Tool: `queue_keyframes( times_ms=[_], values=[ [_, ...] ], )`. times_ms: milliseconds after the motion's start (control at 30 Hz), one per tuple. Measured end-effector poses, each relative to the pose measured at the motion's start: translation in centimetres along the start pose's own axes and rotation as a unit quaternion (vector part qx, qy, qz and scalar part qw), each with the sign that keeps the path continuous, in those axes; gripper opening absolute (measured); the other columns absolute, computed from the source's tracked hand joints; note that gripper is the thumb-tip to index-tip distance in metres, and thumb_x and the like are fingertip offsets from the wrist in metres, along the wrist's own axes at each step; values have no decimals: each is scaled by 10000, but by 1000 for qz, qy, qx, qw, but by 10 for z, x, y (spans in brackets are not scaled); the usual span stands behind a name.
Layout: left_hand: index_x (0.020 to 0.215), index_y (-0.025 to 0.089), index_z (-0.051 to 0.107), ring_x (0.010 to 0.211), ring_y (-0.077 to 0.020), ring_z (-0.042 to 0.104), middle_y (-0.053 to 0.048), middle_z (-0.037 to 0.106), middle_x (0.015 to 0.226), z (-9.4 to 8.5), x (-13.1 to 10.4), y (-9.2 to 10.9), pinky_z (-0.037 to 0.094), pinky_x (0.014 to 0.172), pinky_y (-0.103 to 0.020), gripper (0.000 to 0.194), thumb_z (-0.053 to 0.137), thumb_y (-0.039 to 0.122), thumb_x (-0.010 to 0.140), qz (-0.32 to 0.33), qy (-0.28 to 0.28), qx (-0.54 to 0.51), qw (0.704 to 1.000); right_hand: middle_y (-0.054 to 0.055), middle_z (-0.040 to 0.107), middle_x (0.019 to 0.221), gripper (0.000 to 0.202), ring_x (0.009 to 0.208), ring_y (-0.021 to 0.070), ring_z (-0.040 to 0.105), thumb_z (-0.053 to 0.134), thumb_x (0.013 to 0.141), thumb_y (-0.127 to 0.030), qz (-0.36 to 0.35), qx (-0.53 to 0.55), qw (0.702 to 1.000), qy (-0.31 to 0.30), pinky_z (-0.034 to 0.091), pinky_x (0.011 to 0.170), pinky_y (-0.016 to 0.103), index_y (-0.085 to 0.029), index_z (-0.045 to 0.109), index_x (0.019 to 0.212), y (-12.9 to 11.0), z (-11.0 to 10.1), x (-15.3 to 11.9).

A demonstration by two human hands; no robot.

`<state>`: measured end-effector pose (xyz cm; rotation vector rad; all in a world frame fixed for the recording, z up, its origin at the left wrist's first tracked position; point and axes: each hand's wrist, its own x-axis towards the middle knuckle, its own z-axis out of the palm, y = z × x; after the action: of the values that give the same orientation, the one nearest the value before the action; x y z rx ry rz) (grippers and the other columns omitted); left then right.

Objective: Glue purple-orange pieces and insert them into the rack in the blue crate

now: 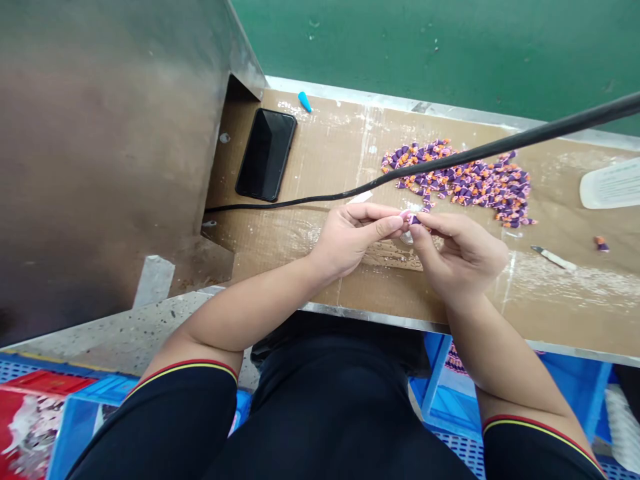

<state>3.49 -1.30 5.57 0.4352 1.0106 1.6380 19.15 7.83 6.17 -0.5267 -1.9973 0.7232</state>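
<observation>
My left hand pinches a small pink piece between thumb and index finger. Close against it, my right hand grips a small purple figure with its fingertips. The two pieces meet or nearly meet; fingers partly cover them. Just beyond my hands, a pile of small purple, orange and pink figures lies on the cardboard-covered table. One loose figure lies apart at the right. A small knife rests to the right of my right hand.
A black cable crosses above the table, passing over the pile. On the left are a phone, a blue tip and a large metal housing. A translucent container lies at the right. Blue crates stand below the table.
</observation>
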Motion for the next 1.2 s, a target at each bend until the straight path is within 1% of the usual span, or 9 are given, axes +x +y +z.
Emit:
queue_keyframes(
  times_ms=[167, 300, 400, 467, 633, 733, 867, 1100, 1200],
  values=[
    [918, 230, 910, 899, -189, 837, -70, 880, 983, -3, 1, -4, 735, 935, -363, 445, 1072, 599, 730, 32, -17, 29, 999, 29, 896, 982, 52, 847, 259, 869, 856, 1024, -359, 24, -25, 999, -9, 758, 788, 429, -327, 884, 1054, -1, 0, 0],
    [912, 235, 910, 994, -211, 848, -88, 885, 1048, -3, -2, -3, 723, 982, -378, 374, 1036, 570, 805, 108, -19, 91, 990, 17, 896, 938, 35, 812, 252, 868, 845, 1018, -349, -3, -53, 999, -3, 762, 752, 412, -330, 874, 1016, 1, -1, -1],
    [907, 260, 915, 1000, -206, 846, -77, 886, 1033, -3, -4, -3, 714, 997, -376, 306, 1011, 545, 850, 173, -4, 137, 975, 11, 891, 919, 28, 809, 256, 867, 851, 1008, -361, -18, -68, 998, -2, 760, 738, 414, -339, 867, 1009, 3, -1, -1],
    [922, 276, 920, 986, -203, 849, -71, 889, 1026, -3, -4, -4, 716, 989, -375, 272, 994, 534, 876, 199, -2, 153, 968, 7, 888, 918, 9, 816, 256, 867, 858, 1002, -348, -26, -72, 997, -4, 758, 748, 415, -343, 863, 1006, 4, -1, -2],
    [972, 304, 925, 995, -210, 861, -57, 899, 1039, -3, -5, -7, 724, 963, -374, 177, 986, 455, 903, 248, -6, 177, 953, -3, 887, 931, 80, 843, 251, 871, 887, 982, -282, -41, -53, 998, 5, 761, 807, 412, -348, 858, 1017, 4, -1, -4],
    [1002, 316, 926, 1015, -212, 859, -58, 901, 1065, -3, -7, -7, 724, 979, -394, 118, 926, 429, 968, 254, 2, 213, 943, 7, 886, 932, 39, 867, 267, 875, 871, 991, -316, -23, -81, 996, -1, 767, 813, 429, -348, 856, 1008, 2, -1, -5],
    [1054, 333, 927, 1033, -208, 861, -55, 900, 1088, -3, -11, -10, 728, 970, -386, 75, 891, 369, 999, 276, -1, 221, 935, 1, 895, 948, 96, 855, 254, 881, 872, 988, -259, -44, -70, 996, 13, 765, 789, 403, -347, 850, 1019, 0, -1, -4],
    [1103, 328, 925, 1047, -206, 862, -60, 897, 1109, -2, -15, -13, 735, 989, -383, 142, 870, 429, 1021, 245, 1, 200, 949, 1, 899, 949, 60, 831, 261, 881, 844, 994, -287, -61, -88, 994, 16, 774, 758, 417, -345, 840, 1011, 1, 0, -2],
    [1116, 328, 925, 1054, -207, 865, -65, 897, 1122, -1, -16, -13, 737, 986, -369, 140, 884, 412, 1010, 243, -7, 187, 952, 2, 896, 933, 50, 822, 258, 880, 845, 1002, -293, -60, -79, 995, 22, 771, 744, 420, -338, 825, 993, 0, 2, -2]
  ],
)
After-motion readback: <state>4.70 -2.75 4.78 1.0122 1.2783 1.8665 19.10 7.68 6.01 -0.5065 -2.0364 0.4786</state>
